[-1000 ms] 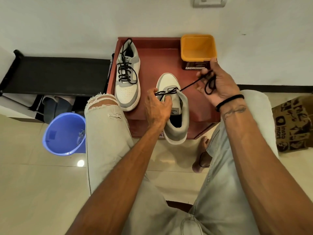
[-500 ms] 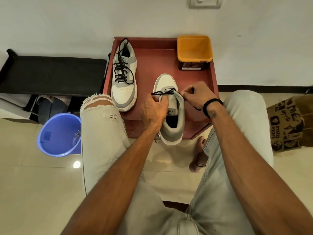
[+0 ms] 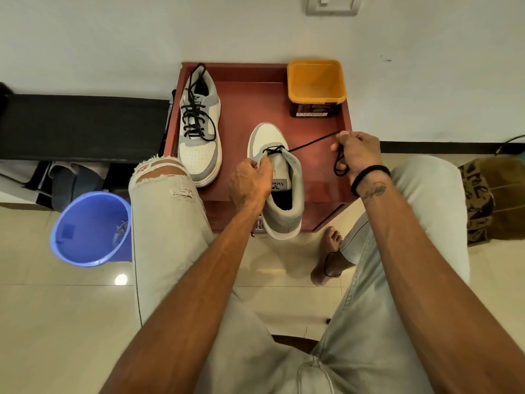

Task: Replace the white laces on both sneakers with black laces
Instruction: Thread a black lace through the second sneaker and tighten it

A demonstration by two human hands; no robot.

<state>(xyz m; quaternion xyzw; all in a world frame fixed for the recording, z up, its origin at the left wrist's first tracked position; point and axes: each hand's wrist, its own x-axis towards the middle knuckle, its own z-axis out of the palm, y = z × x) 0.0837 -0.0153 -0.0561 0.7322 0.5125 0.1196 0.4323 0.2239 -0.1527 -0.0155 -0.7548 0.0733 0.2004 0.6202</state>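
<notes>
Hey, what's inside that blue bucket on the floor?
The blue bucket holds something pale and stringy against its right inner wall, too small to identify. The person's left knee covers its right edge, hiding anything there.

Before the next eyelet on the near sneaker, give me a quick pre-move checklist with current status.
1. Left hand steadies the near sneaker at its eyelet edge: ok.
2. Right hand grips the black lace, drawn taut from the lowest eyelets: ok.
3. Lace tip free for threading: cannot tell, hidden at the fingers.
4. Slack loop below the right hand hangs free, unknotted: ok.
5. Sneaker fully on the red table: not ok, heel overhangs the near edge.
6. Far sneaker already black-laced: ok.
</notes>
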